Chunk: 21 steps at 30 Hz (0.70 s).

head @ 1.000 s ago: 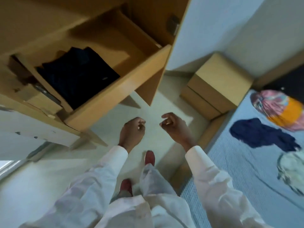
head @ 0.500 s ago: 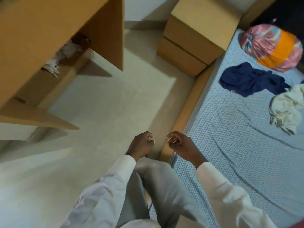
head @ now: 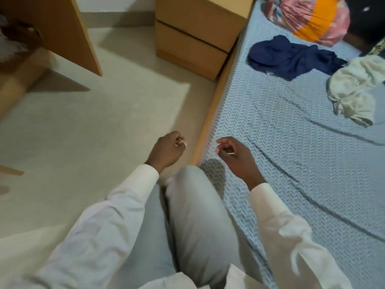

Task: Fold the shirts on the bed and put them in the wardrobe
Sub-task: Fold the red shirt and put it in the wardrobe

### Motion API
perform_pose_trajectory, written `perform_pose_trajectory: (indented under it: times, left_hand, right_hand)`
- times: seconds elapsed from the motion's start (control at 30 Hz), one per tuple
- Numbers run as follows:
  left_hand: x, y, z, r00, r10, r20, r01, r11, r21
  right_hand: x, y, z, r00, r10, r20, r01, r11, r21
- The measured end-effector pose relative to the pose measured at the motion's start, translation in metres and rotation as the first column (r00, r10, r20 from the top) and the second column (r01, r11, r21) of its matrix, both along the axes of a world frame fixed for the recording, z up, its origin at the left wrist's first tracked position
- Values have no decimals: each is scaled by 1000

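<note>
Both empty: left hand (head: 169,150) sits over the floor (head: 100,126) just left of the bed rail (head: 210,113), fingers loosely curled in, nothing in them. The right hand (head: 236,156) is over the near edge of the bed (head: 291,184), fingers and thumb half-curled, also gripping nothing. The two hang level and close together at view centre, which reads as a transit posture, not a grasp. Task items: navy shirt (head: 291,57) lies crumpled on the bed at 1 o'clock, with the pale cream shirt (head: 354,90) bunched just beside it at 2 o'clock; touching or overlapping, can't tell. Both are unfolded and well apart from the hands. Destination is the wardrobe (head: 68,32) at 10–11 o'clock: a side panel and a bit of low shelf show, interior mostly out of frame. A bedside cabinet (head: 193,38) at 12 stands tight against the bed rail. A multicoloured bundle (head: 312,17) lies past the navy shirt, not obviously a shirt. One knee (head: 193,195) is raised at 6 o'clock by the bed edge. My read: leaning in, because the shirts lie far across the bed, out of reach from the floor. Step in hand: reach for the next shirt; navy looks nearer. The bed at 3–4 o'clock looks flat enough to fold on.
</note>
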<state>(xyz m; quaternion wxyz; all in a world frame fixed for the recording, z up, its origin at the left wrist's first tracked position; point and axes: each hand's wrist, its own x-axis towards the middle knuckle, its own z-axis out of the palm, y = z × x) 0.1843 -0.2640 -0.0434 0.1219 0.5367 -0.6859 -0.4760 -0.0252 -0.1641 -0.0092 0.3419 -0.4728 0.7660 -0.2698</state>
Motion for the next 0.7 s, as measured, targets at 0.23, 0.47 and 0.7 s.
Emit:
perform_pose_trajectory:
  times: [0.23,0.47,0.7]
  left_hand:
    - [-98,101,42,993,-107,-49,102,990,-98]
    - [-200,206,22,901,-428,74,434,896,-96]
    - [-243,263,-2,495,-733,467,866,460,-197]
  right_hand:
    - [-73,142,0,995,-87,54,88,996,-20]
    - [-128,264,-16,955,-287,68,287,958,14]
    - [-194,350,-33,778,-596,-201,616,785,58]
